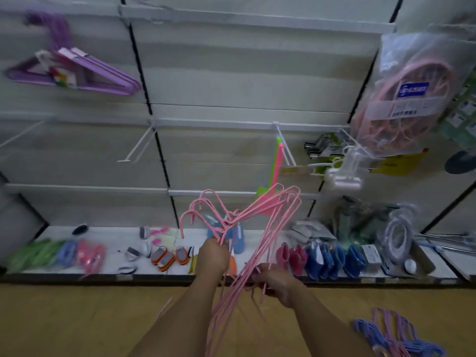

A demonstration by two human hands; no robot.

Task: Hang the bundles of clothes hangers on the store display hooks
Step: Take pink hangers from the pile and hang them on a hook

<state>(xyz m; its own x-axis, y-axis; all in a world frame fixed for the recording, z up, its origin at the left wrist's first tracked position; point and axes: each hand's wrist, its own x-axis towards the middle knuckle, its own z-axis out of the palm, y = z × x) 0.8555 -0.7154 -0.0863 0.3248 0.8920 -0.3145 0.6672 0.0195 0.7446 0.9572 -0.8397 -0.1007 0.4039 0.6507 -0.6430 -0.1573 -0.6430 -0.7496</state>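
Note:
A bundle of pink wire hangers (260, 228) is held up in front of the display wall, hooks pointing up and left. My left hand (213, 256) grips the bundle just below the hooks. My right hand (275, 282) grips the lower bars of the same bundle. A bare white double-prong display hook (140, 144) sticks out of the wall above and left of the bundle. A purple hanger bundle (77, 70) hangs on a hook at the upper left. More purple and blue hangers (396, 336) lie on the floor at the lower right.
A low white shelf (110, 235) carries packaged small goods, brushes and clips. A second hook (284, 148) holds green and pink items. A bagged pink round drying rack (412, 99) hangs at the right, with white clips (345, 171) below it. The floor is tan.

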